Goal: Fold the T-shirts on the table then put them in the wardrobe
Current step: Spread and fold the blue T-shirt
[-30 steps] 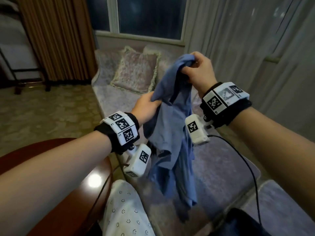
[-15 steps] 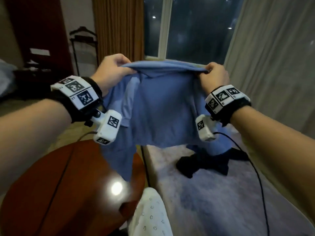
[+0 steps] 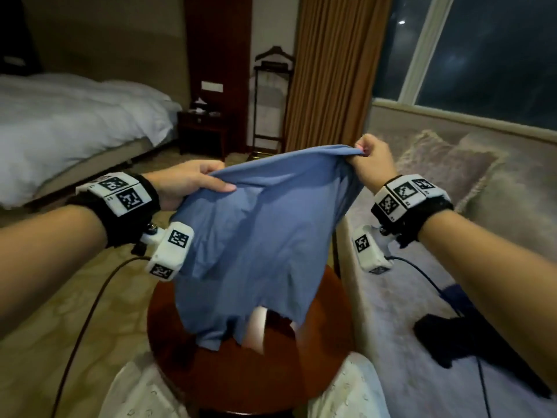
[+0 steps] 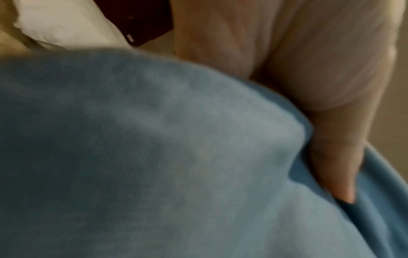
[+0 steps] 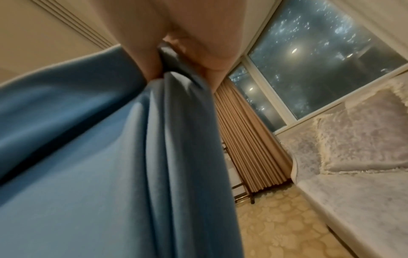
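Head view shows our left hand (image 3: 184, 184) and our right hand (image 3: 372, 161) each pinching a top corner of the blue T-shirt (image 3: 256, 236), so it hangs spread out in the air over the round brown table (image 3: 241, 381). The shirt hides most of the table top, and its bottom end reaches down to the wood. A gray sofa (image 3: 391, 327) with a black cloth (image 3: 452, 336) sits just right of the table, with a white bed (image 3: 75, 122) far left.
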{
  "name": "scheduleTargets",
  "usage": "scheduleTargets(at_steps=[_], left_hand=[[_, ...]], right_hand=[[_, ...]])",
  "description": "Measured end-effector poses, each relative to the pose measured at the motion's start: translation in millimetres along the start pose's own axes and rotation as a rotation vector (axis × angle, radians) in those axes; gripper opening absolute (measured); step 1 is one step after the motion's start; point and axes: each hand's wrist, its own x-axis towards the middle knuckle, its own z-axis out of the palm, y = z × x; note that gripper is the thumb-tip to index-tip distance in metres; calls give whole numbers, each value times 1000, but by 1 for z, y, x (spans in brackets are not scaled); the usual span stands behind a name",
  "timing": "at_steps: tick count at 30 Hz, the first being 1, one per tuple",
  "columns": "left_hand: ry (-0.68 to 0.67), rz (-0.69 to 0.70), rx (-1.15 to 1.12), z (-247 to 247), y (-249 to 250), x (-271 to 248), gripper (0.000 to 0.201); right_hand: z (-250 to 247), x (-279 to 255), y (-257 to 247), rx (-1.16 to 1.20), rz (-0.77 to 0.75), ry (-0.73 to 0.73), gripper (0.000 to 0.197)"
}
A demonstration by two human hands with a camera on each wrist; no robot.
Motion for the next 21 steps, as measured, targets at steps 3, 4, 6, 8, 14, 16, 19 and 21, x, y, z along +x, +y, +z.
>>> scheduleTargets(at_steps=[3,4,6,8,14,16,19,21], left_hand=[[99,12,-7,-15,-12,6,45],[146,27,31,-20,-15,11,50],[251,70,166,-29,-21,25,56],[362,116,324,-35,-20,41,56],[878,403,270,-58,37,71,40],[959,484,253,-56,48,68,29],[778,550,363,-41,26,57,14],[488,475,453,-30,-7,44,22]], right_hand=[[22,7,15,-64,43,-37,39],[28,8,20,-95,57,-59,40],[38,10,29,-197,85,-74,40],[44,15,29,-270,108,-57,39],[30,57,-24,14,-71,247,36],[23,60,-37,162,-185,317,31],[24,38,-18,190,-137,289,24],[30,3,16,186,-3,89,22]])
